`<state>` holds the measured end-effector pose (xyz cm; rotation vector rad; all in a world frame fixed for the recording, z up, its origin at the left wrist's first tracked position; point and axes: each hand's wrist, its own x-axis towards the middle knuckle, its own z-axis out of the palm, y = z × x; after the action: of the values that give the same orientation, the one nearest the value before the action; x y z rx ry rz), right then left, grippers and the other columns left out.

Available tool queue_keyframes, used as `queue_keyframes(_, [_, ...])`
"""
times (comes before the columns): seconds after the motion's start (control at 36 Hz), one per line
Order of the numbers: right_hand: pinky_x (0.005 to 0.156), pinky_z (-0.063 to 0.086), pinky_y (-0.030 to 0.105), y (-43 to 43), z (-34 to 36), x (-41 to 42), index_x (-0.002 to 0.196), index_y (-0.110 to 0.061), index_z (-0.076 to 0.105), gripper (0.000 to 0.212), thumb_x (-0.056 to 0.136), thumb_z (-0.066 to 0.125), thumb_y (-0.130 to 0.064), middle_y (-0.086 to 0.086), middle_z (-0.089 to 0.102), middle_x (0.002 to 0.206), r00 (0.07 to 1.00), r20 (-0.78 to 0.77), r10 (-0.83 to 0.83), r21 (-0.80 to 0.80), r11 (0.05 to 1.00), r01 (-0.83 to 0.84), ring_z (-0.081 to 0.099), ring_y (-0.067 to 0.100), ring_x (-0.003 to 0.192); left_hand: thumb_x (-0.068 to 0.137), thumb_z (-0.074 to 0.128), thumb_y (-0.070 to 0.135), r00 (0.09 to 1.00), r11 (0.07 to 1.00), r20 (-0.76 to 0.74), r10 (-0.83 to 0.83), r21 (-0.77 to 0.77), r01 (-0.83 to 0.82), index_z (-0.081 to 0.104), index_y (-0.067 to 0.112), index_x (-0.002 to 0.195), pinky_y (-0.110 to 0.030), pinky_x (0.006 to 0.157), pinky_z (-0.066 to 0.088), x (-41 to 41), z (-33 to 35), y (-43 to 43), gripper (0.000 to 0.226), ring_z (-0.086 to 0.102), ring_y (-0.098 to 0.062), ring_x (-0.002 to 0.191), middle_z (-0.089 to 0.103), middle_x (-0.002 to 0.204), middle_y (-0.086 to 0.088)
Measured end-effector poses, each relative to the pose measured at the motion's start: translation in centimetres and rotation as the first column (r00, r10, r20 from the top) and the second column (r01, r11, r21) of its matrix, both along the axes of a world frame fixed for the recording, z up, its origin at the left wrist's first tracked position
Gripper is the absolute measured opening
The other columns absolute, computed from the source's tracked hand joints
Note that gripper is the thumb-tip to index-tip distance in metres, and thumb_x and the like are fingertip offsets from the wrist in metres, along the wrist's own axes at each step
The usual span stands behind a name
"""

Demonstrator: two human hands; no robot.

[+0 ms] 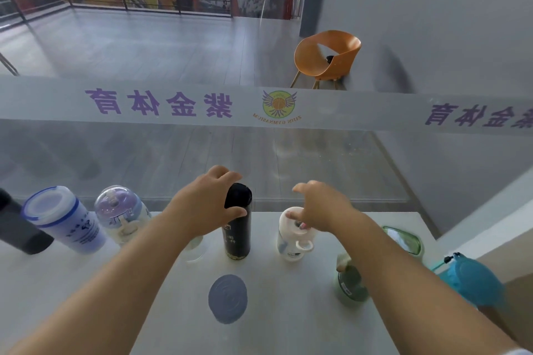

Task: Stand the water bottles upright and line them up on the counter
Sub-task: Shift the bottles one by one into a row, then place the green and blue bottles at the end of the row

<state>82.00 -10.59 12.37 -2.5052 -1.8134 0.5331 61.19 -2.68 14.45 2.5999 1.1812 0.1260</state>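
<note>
A tall black bottle stands upright at the middle of the white counter. My left hand is closed around its cap, thumb in front and fingers behind. Just to its right stands a white bottle with a loop handle. My right hand hovers over its top with fingers spread, holding nothing. A grey-lidded bottle stands nearer to me. A clear bottle is mostly hidden under my left forearm.
At the left stand a dark grey bottle, a blue-rimmed bottle and a purple dome-lidded bottle. At the right are a pale green bottle, a green-lidded bottle and a teal bottle. A glass wall backs the counter.
</note>
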Motion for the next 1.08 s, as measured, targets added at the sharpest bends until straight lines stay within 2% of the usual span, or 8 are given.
queue_keyframes(0.17, [0.091, 0.049, 0.04, -2.9, 4.1, -1.5, 0.135, -0.019, 0.046, 0.055, 0.087, 0.061, -0.044, 0.005, 0.061, 0.126, 0.999, -0.048, 0.01, 0.026, 1.0, -0.009, 0.06, 0.023, 0.107, 0.084, 0.057, 0.05, 0.999, 0.996, -0.028, -0.02, 0.086, 0.022, 0.05, 0.028, 0.121, -0.033, 0.081, 0.054, -1.7, 2.6, -2.0, 0.044, 0.058, -0.018, 0.097, 0.057, 0.12, 0.005])
queue_keyframes(0.25, [0.091, 0.049, 0.037, -5.3, 6.0, -2.4, 0.133, -0.025, 0.048, 0.055, 0.085, 0.061, -0.048, -0.001, 0.063, 0.123, 0.998, -0.056, -0.001, 0.016, 1.0, 0.002, 0.06, 0.019, 0.107, 0.084, 0.056, 0.051, 0.997, 0.992, -0.054, -0.051, 0.11, 0.057, 0.052, 0.026, 0.12, -0.031, 0.08, 0.054, -2.2, 3.6, -3.3, 0.044, 0.061, -0.016, 0.094, 0.061, 0.115, 0.005])
queue_keyframes(0.42, [0.089, 0.051, 0.039, -10.7, 8.4, -3.5, 0.125, -0.027, 0.052, 0.047, 0.084, 0.061, -0.048, -0.001, 0.061, 0.124, 0.999, -0.035, -0.012, 0.046, 0.999, 0.014, 0.06, 0.02, 0.105, 0.083, 0.056, 0.053, 0.991, 0.984, -0.051, -0.122, 0.123, 0.128, 0.056, 0.026, 0.114, -0.03, 0.077, 0.054, -2.6, 4.5, -6.7, 0.041, 0.062, -0.016, 0.088, 0.064, 0.109, 0.005])
queue_keyframes(0.56, [0.089, 0.05, 0.036, -15.2, 9.2, -3.2, 0.13, -0.028, 0.049, 0.053, 0.084, 0.062, -0.05, -0.004, 0.059, 0.128, 0.999, -0.024, -0.049, 0.056, 0.997, 0.05, 0.058, 0.016, 0.106, 0.083, 0.056, 0.054, 0.982, 0.97, -0.018, -0.19, 0.152, 0.191, 0.055, 0.03, 0.11, -0.024, 0.068, 0.044, -1.9, 4.2, -9.6, 0.037, 0.047, -0.01, 0.076, 0.062, 0.104, 0.014])
queue_keyframes(0.64, [0.091, 0.05, 0.035, -17.5, 9.5, -2.4, 0.131, -0.029, 0.049, 0.054, 0.083, 0.063, -0.05, -0.003, 0.06, 0.128, 0.996, -0.023, -0.088, 0.063, 0.994, 0.089, 0.059, 0.017, 0.108, 0.082, 0.057, 0.055, 0.972, 0.962, 0.003, -0.234, 0.144, 0.231, 0.056, 0.032, 0.109, -0.023, 0.067, 0.039, -0.8, 3.8, -11.1, 0.035, 0.045, -0.005, 0.076, 0.06, 0.099, 0.017])
queue_keyframes(0.78, [0.093, 0.049, 0.035, -20.3, 9.1, 0.2, 0.131, -0.033, 0.049, 0.055, 0.082, 0.065, -0.05, -0.004, 0.06, 0.127, 0.99, -0.042, -0.137, 0.087, 0.986, 0.141, 0.058, 0.015, 0.108, 0.079, 0.058, 0.057, 0.961, 0.957, 0.044, -0.272, 0.114, 0.266, 0.059, 0.033, 0.108, -0.025, 0.072, 0.05, 1.5, 3.0, -13.2, 0.037, 0.061, -0.007, 0.084, 0.064, 0.102, 0.017])
queue_keyframes(0.89, [0.092, 0.049, 0.032, -21.8, 8.6, 3.4, 0.134, -0.032, 0.047, 0.058, 0.082, 0.064, -0.051, -0.006, 0.059, 0.128, 0.987, -0.058, -0.153, 0.097, 0.983, 0.158, 0.057, 0.012, 0.109, 0.081, 0.057, 0.056, 0.957, 0.954, 0.048, -0.287, 0.111, 0.28, 0.058, 0.034, 0.109, -0.025, 0.075, 0.05, 4.4, 2.8, -14.4, 0.036, 0.062, -0.008, 0.089, 0.064, 0.103, 0.017])
queue_keyframes(1.08, [0.095, 0.051, 0.032, -23.5, 7.5, 10.2, 0.135, -0.027, 0.046, 0.056, 0.085, 0.063, -0.047, -0.006, 0.058, 0.128, 0.984, -0.091, -0.154, 0.101, 0.982, 0.163, 0.057, 0.012, 0.109, 0.078, 0.062, 0.055, 0.966, 0.977, 0.143, -0.214, 0.041, 0.21, 0.061, 0.034, 0.105, -0.03, 0.074, 0.054, 10.6, 1.6, -15.8, 0.034, 0.061, -0.007, 0.081, 0.058, 0.09, 0.02])
